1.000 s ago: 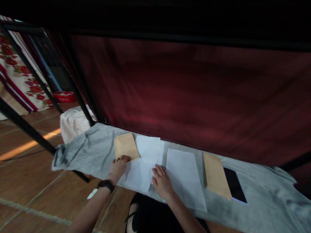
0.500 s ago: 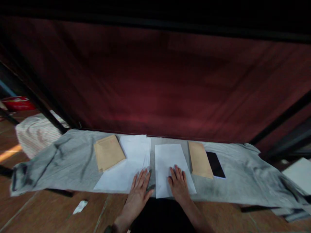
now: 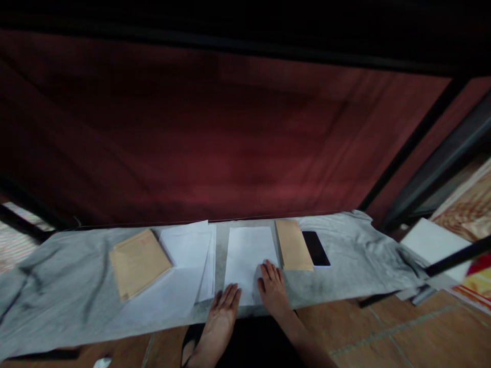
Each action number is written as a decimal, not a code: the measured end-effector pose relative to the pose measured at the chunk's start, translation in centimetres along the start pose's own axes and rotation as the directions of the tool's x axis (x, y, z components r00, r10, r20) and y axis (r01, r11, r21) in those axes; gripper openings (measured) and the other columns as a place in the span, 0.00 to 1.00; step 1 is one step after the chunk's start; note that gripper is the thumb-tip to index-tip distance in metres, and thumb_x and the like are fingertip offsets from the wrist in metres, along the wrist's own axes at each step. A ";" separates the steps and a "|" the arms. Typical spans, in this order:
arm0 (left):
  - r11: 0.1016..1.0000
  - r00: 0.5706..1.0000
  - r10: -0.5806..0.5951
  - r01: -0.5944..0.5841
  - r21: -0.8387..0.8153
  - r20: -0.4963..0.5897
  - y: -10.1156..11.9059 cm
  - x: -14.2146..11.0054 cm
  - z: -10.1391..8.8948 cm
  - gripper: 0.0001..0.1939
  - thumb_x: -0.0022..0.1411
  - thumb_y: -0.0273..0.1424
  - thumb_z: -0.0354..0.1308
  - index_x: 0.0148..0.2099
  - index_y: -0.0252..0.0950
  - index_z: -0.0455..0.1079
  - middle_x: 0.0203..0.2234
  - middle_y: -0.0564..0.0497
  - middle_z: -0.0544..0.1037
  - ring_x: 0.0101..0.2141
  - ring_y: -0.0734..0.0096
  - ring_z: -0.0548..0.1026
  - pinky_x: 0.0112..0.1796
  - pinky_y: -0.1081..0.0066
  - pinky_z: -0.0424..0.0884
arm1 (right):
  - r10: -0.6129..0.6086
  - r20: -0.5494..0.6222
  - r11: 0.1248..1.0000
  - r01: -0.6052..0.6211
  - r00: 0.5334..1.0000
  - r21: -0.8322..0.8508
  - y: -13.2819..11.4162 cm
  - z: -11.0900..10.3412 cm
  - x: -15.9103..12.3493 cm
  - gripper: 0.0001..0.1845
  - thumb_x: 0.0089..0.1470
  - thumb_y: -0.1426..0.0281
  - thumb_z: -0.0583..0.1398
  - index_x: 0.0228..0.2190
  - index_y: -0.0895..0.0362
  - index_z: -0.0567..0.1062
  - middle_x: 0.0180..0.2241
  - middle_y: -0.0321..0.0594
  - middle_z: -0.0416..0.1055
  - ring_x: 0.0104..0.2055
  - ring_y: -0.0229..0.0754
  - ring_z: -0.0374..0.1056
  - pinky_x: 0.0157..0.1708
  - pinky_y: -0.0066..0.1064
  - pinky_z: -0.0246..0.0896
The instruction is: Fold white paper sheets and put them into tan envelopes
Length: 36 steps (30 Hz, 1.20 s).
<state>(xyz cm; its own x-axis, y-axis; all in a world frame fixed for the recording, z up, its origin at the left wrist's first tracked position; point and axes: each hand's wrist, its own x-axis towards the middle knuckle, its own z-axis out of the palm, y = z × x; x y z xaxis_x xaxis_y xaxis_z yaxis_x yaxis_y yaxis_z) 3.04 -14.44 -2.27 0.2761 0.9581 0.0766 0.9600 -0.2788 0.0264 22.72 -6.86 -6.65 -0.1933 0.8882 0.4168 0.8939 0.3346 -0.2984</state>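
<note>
A single-looking sheet of white paper (image 3: 251, 250) lies flat in front of me on a grey cloth. My right hand (image 3: 273, 287) rests on its lower right part, fingers stretched out. At its lower left corner lies my left hand (image 3: 223, 312), palm down with the fingers extended. Left of that sheet, several loose white sheets (image 3: 184, 255) overlap at slightly different angles. A stack of brown envelopes (image 3: 140, 263) partly covers them. To the right of the sheet is a narrower brown envelope (image 3: 293, 245), with a dark phone (image 3: 316, 249) beside it.
The grey cloth (image 3: 353, 266) drapes over a long, narrow surface. A dark red panel (image 3: 230, 143) rises behind it, framed by black bars. At right, a white board-like object (image 3: 433, 245) and colourful packaging (image 3: 477, 281) sit near a black bar. Tiled floor (image 3: 368, 327) shows below.
My view has turned to the right. My left hand has shifted from the edge of the loose sheets onto the lower left corner of the single sheet. My right hand stays on that sheet.
</note>
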 end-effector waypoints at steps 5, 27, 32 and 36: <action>1.000 0.999 -0.026 0.026 -0.002 0.042 0.2 1.0 0.5 0.36 0.57 0.12 0.41 0.64 0.38 0.69 0.62 0.45 0.70 0.62 0.58 0.69 0.58 0.58 0.71 | -0.045 -0.009 0.999 0.045 0.999 0.023 1.4 -0.7 -0.4 0.24 0.65 0.71 0.51 0.60 0.57 0.70 0.64 0.47 0.64 0.67 0.48 0.58 0.64 0.44 0.56; 0.978 0.963 -0.208 0.206 -0.028 -0.174 -0.1 3.2 4.8 0.29 0.60 0.19 0.45 0.61 0.36 0.70 0.56 0.39 0.75 0.57 0.42 0.71 0.53 0.47 0.74 | -0.071 0.139 0.996 0.062 0.988 0.067 -0.1 -2.5 1.5 0.22 0.67 0.69 0.52 0.58 0.56 0.72 0.64 0.45 0.65 0.66 0.48 0.60 0.66 0.45 0.51; 0.931 0.896 -0.150 0.270 0.246 -0.417 0.6 2.2 6.2 0.26 0.61 0.20 0.44 0.57 0.36 0.71 0.51 0.40 0.77 0.55 0.49 0.73 0.49 0.51 0.76 | -0.064 0.144 0.997 0.055 0.988 0.062 0.0 -2.2 2.1 0.23 0.66 0.69 0.52 0.59 0.56 0.71 0.64 0.44 0.65 0.66 0.48 0.60 0.67 0.46 0.48; 0.962 0.951 -0.209 0.242 0.126 -0.226 1.4 1.7 4.3 0.29 0.59 0.17 0.43 0.58 0.33 0.71 0.55 0.37 0.76 0.57 0.46 0.73 0.52 0.50 0.73 | -0.058 0.167 0.997 0.049 0.984 0.058 -0.3 -1.6 2.1 0.23 0.67 0.69 0.51 0.60 0.56 0.71 0.64 0.46 0.64 0.66 0.47 0.60 0.66 0.46 0.49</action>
<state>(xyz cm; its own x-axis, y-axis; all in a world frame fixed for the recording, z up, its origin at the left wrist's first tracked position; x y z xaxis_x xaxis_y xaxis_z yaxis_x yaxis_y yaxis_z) 5.10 -12.90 -6.34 0.0511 0.9549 0.2927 0.9963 -0.0284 -0.0814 22.71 -5.59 -4.34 -0.3100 0.9073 0.2840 0.8584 0.3955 -0.3266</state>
